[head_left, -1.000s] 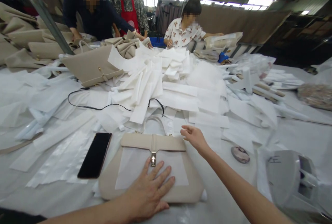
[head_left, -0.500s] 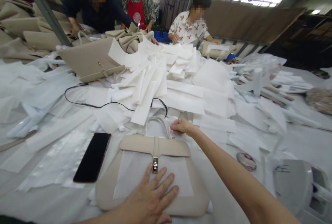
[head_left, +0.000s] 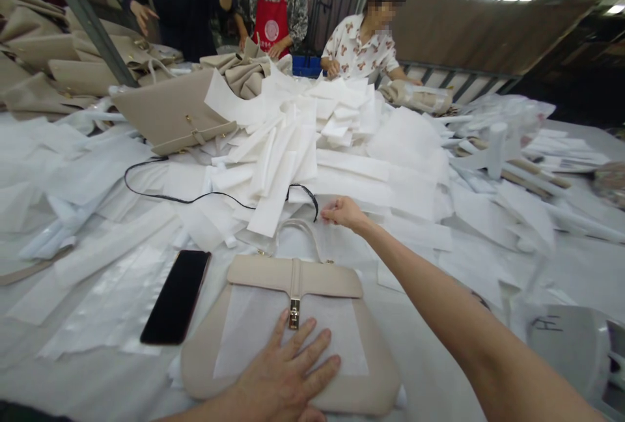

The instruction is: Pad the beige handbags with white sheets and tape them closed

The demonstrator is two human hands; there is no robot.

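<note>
A beige handbag (head_left: 200, 363) lies flat in front of me, its flap toward the far side, with a metal clasp (head_left: 293, 313) at the middle. A thin white sheet (head_left: 239, 337) covers part of its front, tucked below the flap. My left hand (head_left: 293, 370) rests spread and flat on that sheet and the bag, just under the clasp. Beyond the flap stands the bag's handle (head_left: 299, 225), wrapped in pale material. My right hand (head_left: 342, 212) is pinched just right of the handle, near the end of a black cord (head_left: 195, 199); what its fingertips hold is unclear.
A black phone (head_left: 176, 297) lies left of the bag. White paper strips (head_left: 283, 168) are heaped ahead, beside another beige bag (head_left: 170, 109). More beige bags (head_left: 43, 51) pile up at far left. A grey-white device (head_left: 566, 344) sits at right. Three people work across the table.
My right hand has moved up and away from the bag's handle. My left hand stays flat on the bag. Across the table, the person at left has raised a hand with a pale piece.
</note>
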